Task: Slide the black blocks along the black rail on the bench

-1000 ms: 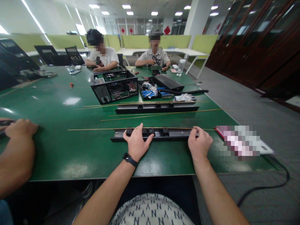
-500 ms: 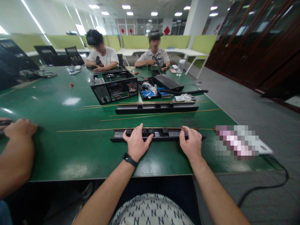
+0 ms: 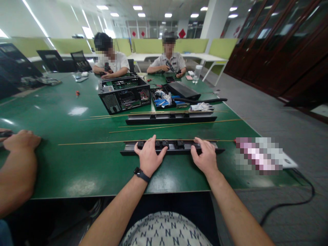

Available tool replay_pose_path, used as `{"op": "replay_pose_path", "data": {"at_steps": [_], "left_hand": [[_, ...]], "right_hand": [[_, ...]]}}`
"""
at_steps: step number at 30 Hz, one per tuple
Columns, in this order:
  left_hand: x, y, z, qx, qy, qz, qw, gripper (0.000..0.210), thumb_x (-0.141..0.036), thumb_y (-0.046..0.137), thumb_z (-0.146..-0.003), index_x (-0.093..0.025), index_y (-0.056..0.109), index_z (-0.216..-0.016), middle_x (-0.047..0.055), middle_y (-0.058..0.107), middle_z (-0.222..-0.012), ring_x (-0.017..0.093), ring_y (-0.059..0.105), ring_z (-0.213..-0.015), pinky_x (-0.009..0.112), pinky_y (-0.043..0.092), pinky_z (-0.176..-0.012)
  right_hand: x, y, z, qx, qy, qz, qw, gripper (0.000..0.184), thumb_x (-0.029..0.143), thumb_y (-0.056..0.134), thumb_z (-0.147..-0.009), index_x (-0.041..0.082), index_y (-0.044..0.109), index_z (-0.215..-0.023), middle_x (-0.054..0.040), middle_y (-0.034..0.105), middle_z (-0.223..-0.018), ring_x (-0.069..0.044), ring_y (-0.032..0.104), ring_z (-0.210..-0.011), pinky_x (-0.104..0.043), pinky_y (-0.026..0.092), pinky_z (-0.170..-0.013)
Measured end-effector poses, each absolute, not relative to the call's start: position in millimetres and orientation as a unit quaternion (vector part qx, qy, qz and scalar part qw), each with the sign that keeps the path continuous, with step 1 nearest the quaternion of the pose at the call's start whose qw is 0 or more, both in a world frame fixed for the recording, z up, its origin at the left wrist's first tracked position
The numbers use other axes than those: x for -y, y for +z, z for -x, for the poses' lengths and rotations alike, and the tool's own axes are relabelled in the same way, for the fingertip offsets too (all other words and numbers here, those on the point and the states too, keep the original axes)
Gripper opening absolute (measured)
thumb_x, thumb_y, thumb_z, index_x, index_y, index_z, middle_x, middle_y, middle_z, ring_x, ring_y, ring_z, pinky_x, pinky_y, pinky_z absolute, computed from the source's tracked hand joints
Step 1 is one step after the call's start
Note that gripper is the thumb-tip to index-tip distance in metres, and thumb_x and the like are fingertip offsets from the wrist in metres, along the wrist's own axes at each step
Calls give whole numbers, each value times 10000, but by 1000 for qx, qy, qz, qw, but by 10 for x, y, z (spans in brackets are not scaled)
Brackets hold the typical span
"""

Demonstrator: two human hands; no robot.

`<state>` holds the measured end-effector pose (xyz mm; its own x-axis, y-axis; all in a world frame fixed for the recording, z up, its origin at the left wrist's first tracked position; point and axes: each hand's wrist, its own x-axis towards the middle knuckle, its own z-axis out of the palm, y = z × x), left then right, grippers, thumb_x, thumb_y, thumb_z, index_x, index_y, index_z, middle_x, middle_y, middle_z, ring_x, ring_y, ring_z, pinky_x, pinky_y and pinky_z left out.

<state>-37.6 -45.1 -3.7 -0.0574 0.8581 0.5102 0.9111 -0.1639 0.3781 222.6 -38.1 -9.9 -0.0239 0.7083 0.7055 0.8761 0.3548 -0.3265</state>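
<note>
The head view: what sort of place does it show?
Probably an office used as a workshop: green partitions stand behind; a computer case and white gloves lie on the green table.

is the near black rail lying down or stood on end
Lying down: the near black rail stretches lengthwise along the green table.

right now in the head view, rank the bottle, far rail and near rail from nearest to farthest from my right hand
1. Near rail: closest, with your right hand over its right part.
2. Far rail: ahead of the hand, beyond the near rail, reaching left.
3. Bottle: farthest, well beyond the far rail.
</note>
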Motion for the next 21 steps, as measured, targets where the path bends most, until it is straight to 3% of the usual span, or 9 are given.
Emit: {"op": "replay_pose_path", "data": {"at_steps": [21], "left_hand": [[466, -5, 374, 649, -327, 686, 30, 689, -602, 598, -967, -193, 508, -1515, 198, 684, -1415, 357, 626, -1302, 665, 152, -1221]], "right_hand": [[308, -142, -2312, 625, -136, 633, 437, 327, 345, 482, -1000, 179, 742, -1109, -97, 788, -1055, -246, 687, -1014, -390, 437, -998]]}}
